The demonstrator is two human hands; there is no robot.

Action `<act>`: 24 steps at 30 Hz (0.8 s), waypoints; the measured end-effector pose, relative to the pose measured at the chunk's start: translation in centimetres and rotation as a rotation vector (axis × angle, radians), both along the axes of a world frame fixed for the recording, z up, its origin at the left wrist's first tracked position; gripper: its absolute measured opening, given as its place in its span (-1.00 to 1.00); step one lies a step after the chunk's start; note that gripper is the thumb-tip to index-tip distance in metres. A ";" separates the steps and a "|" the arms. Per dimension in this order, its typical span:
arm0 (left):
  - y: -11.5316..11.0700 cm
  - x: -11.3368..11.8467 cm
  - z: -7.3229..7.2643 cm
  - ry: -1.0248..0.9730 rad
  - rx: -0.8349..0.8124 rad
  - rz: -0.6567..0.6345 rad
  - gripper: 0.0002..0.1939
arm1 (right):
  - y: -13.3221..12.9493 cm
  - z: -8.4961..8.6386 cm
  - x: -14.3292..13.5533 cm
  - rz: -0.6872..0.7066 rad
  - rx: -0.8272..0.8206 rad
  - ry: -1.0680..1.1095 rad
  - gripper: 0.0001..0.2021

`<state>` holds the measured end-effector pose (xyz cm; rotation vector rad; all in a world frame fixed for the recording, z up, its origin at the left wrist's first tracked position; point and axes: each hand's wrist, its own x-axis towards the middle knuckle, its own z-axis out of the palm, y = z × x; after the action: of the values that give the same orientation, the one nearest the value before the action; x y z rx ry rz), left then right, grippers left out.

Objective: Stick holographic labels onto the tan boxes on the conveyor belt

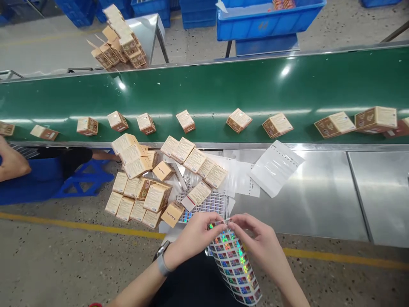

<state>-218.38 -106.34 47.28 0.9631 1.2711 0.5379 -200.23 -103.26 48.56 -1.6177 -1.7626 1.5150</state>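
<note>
- The left hand (194, 236) and right hand (255, 238) meet over the lap, fingertips pinched shut on the top edge of a sheet of shiny stickers (234, 266), which hangs down toward the knees.
- The fingertips are closed tight together at one small spot; whether a single sticker is already lifted there is too small to tell.
- To do this well, I judge the left hand should hold the sheet steady while the right thumb works only a corner, peeling slowly so nothing tears or curls.
- A heap of small boxes (150, 187) lies just ahead on the steel table (319, 196), beside a second sticker sheet (207, 204) and white backing papers (275, 168).
- More boxes ride the green belt (223, 89) beyond; another person's hand (11, 162) shows at the far left.
</note>
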 end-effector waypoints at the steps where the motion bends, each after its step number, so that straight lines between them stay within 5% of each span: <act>1: -0.1 -0.6 -0.7 -0.025 -0.013 -0.011 -0.75 | -0.4 -0.5 -0.7 -0.030 0.008 -0.007 -0.71; 8: -0.3 -3.9 -4.6 0.041 -0.003 -0.044 -0.74 | -1.8 -4.0 -4.6 -0.118 0.112 -0.073 -0.79; 24: 2.8 -4.9 -9.3 0.261 0.118 -0.248 -0.76 | -0.5 -9.5 -6.3 -0.164 0.347 -0.110 -0.91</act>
<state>-223.25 -103.53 37.99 1.3024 1.3356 0.3019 -206.51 -103.74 39.03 -1.6420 -1.7803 0.9992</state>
